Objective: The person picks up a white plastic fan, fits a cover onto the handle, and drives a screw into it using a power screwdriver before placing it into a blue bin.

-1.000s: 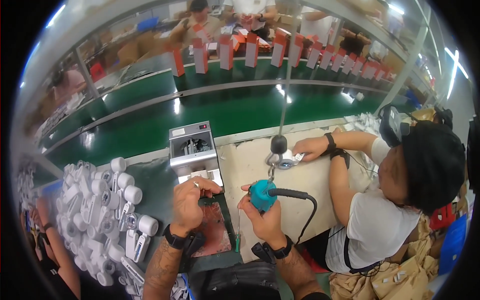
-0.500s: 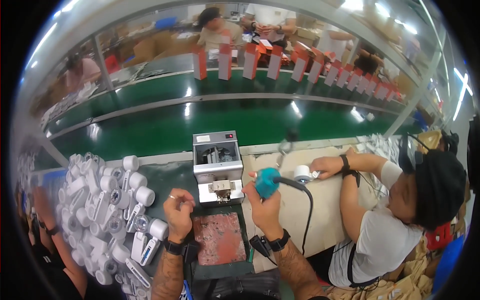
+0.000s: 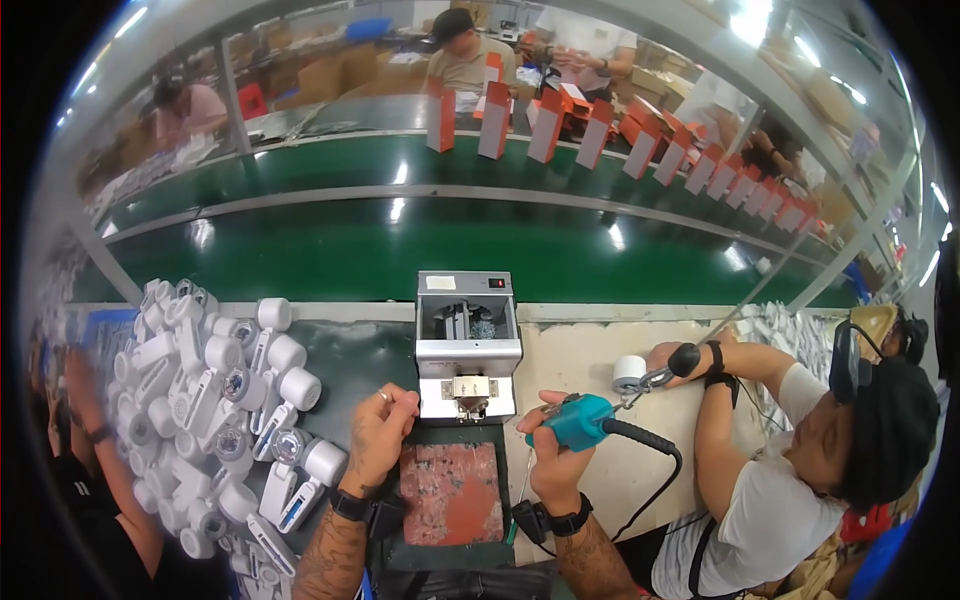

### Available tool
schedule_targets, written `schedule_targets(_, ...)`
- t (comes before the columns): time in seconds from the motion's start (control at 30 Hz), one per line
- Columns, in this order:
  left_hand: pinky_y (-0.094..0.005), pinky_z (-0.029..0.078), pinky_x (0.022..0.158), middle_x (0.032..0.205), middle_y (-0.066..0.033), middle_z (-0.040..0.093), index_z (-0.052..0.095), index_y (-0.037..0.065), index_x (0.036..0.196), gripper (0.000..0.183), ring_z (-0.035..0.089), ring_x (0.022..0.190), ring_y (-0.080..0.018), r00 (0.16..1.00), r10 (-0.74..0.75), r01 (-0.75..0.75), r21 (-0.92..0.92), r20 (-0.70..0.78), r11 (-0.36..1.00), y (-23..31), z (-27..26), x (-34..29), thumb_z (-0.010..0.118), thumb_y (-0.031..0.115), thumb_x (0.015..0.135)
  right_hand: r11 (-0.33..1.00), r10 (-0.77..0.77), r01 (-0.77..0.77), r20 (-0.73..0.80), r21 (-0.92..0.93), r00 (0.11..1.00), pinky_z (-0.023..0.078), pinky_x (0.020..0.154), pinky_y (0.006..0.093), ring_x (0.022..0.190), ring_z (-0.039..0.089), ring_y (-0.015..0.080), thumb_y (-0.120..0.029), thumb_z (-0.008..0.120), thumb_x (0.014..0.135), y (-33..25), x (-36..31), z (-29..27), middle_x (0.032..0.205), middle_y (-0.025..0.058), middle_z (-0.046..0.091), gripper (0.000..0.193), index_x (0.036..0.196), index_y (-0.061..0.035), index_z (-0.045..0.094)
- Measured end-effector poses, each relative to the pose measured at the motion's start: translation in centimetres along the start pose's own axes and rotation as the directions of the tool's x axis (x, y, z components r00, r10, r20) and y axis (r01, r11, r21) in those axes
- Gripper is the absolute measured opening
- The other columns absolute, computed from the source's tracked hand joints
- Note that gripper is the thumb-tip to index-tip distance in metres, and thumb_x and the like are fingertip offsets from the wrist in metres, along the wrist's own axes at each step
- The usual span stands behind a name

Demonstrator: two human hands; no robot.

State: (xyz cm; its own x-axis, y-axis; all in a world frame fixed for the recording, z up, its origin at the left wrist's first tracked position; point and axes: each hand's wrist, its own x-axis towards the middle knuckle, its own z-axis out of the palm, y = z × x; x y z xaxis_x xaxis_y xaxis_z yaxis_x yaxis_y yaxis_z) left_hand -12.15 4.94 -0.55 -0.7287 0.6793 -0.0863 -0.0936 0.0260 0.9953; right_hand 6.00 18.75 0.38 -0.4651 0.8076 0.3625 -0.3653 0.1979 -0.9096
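My right hand (image 3: 557, 465) is wrapped round a teal electric screwdriver (image 3: 583, 422), held tilted to the right of a grey screw feeder (image 3: 468, 350). A black cable loops down from the tool, and a metal clip (image 3: 650, 380) shows at its cable end. The feeder's open top holds a heap of small screws (image 3: 483, 328). Just left of its front, my left hand (image 3: 380, 435) has thumb and fingertips pressed together; whatever they may pinch is too small to make out. A worn red mat (image 3: 452, 495) lies between my wrists.
White handheld devices with round heads (image 3: 230, 400) are piled at left. At right, a co-worker (image 3: 760, 500) in a white shirt reaches beside a white round-headed device (image 3: 629, 372). Behind the feeder runs a green conveyor (image 3: 330, 245); red and white boxes (image 3: 545, 130) stand beyond it.
The screwdriver has tilted over sideways in my right hand. My left fingers have drawn together beside the feeder. The whole scene has shifted a little right in view.
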Motion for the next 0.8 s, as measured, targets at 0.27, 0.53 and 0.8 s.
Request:
schedule_targets(0.27, -0.0203, 0.029, 0.051, 0.064, 0.0077, 0.049, 0.056, 0.007, 0.077, 0.025, 0.038, 0.058, -0.0012, 1.0, -0.008, 0.006, 0.081, 0.028, 0.997, -0.38, 0.5, 0.06, 0.066, 0.02, 0.096, 1.0, -0.03, 0.03, -0.018, -0.006, 0.999, 0.05, 0.071, 0.0309, 0.077, 0.063, 0.0171, -0.045, 0.072, 0.089, -0.39, -0.11, -0.24, 0.083, 0.0059, 0.063, 0.064, 0.123, 0.0041, 0.05)
schedule_targets(0.53, -0.0196, 0.029, 0.054, 0.065, 0.01, 0.046, 0.054, 0.007, 0.077, 0.028, 0.036, 0.061, -0.0002, 0.998, -0.011, 0.007, 0.069, 0.055, 0.998, -0.76, 0.47, 0.14, 0.068, 0.023, 0.096, 1.0, -0.016, 0.016, -0.003, -0.016, 1.0, 0.05, 0.071, 0.0314, 0.077, 0.063, 0.0178, -0.045, 0.071, 0.09, -0.48, -0.29, -0.53, 0.083, 0.0065, 0.063, 0.062, 0.122, 0.0041, 0.05)
schedule_targets(0.8, -0.02, 0.029, 0.052, 0.067, 0.0096, 0.045, 0.052, 0.009, 0.075, 0.03, 0.035, 0.06, -0.0005, 0.999, 0.006, -0.011, 0.087, 0.054, 0.996, -0.5, 0.6, 0.09, 0.071, 0.024, 0.093, 1.0, -0.018, 0.017, -0.006, -0.016, 1.0, 0.051, 0.07, 0.0322, 0.075, 0.062, 0.0184, -0.046, 0.072, 0.089, -0.54, -0.36, -0.56, 0.081, 0.0075, 0.062, 0.063, 0.121, 0.0043, 0.05)
